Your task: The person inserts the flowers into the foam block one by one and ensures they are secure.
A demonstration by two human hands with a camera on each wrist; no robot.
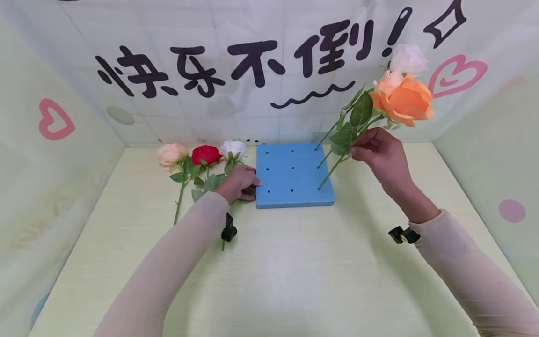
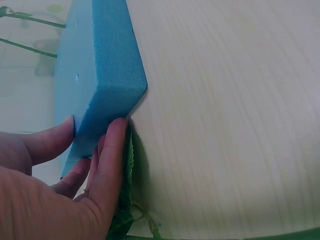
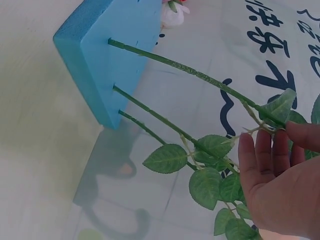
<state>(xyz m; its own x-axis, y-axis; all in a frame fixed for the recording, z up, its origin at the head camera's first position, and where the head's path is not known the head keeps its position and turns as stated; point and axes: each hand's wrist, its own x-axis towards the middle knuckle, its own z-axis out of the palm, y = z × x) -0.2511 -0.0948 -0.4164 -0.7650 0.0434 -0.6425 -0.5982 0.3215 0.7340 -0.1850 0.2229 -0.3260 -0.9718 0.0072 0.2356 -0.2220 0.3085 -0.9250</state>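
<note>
A blue foam block (image 1: 280,198) with rows of holes lies on the table. My left hand (image 1: 241,183) holds its left edge, thumb on the upper edge and fingers along the side (image 2: 120,75). Three rose stems stand slanted in the right column of holes. My right hand (image 1: 385,157) pinches the stem (image 3: 200,75) of the orange rose (image 1: 406,100), whose lower end is in the front right hole. Behind it, a white rose (image 1: 408,58) and a partly hidden pale pink rose (image 1: 389,80) lean right. Green leaves (image 3: 207,185) hang around the stems.
Left of the block lie a peach rose (image 1: 171,156), a red rose (image 1: 206,154) and another white rose (image 1: 234,149), partly covered by my left arm. A leaf (image 2: 127,175) sits under my left fingers. A printed cloth wall (image 1: 189,117) stands behind the table.
</note>
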